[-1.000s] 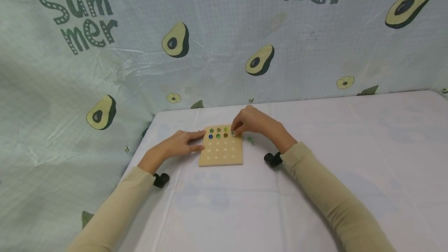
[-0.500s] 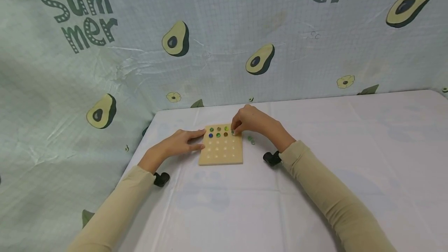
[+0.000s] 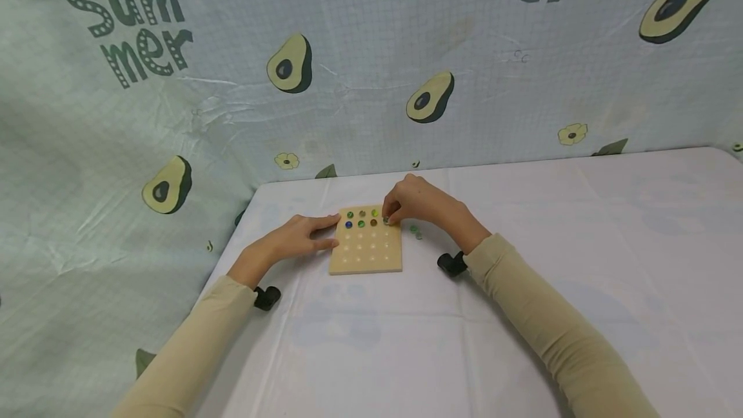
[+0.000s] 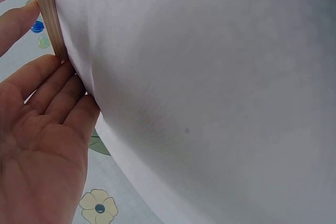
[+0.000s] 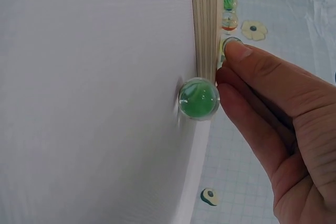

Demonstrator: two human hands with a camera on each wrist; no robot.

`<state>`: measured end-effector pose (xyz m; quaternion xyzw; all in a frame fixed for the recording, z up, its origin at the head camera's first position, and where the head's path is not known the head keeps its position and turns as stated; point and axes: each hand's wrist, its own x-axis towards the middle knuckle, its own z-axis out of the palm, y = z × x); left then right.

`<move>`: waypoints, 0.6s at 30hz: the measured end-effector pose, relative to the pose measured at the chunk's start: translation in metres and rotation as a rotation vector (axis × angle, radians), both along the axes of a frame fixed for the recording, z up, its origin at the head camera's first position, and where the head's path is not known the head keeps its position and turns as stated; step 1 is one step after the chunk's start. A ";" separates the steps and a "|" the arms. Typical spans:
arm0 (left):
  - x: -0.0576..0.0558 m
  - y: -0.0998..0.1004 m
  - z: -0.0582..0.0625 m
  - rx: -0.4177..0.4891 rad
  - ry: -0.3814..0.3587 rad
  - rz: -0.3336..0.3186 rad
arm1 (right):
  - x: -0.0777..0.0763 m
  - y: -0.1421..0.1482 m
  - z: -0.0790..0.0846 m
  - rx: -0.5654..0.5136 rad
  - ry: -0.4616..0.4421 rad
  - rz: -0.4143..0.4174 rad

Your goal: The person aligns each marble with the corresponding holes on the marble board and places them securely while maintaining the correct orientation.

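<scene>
A square wooden board (image 3: 366,266) with rows of round hollows lies on the table. Glass marbles sit in its two far rows; among them are a blue marble (image 3: 349,224) and a green marble (image 3: 361,224). My right hand (image 3: 419,200) pinches a clear marble (image 5: 231,41) between thumb and fingertips at the right end of the second row. Its fingers hide the far right corner. At the board's left edge, my left hand (image 3: 293,236) rests with extended fingers and thumb touching the wood. In the left wrist view its fingers (image 4: 68,95) lie against the board's side.
Loose green marbles (image 3: 414,229) lie on the table just right of the board; one green marble (image 5: 198,98) looks large in the right wrist view. A white cloth covers the table (image 3: 371,353). Behind it hangs a printed curtain (image 3: 360,128).
Both hands and the board stay almost where they were. The right hand keeps pinching the marble at the same spot; the head view shifts only slightly.
</scene>
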<state>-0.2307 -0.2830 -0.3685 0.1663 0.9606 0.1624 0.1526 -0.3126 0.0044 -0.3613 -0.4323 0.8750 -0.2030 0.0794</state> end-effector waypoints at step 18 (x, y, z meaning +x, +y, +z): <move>-0.001 -0.002 0.000 0.008 -0.010 0.008 | 0.017 0.030 0.007 -0.032 -0.007 -0.063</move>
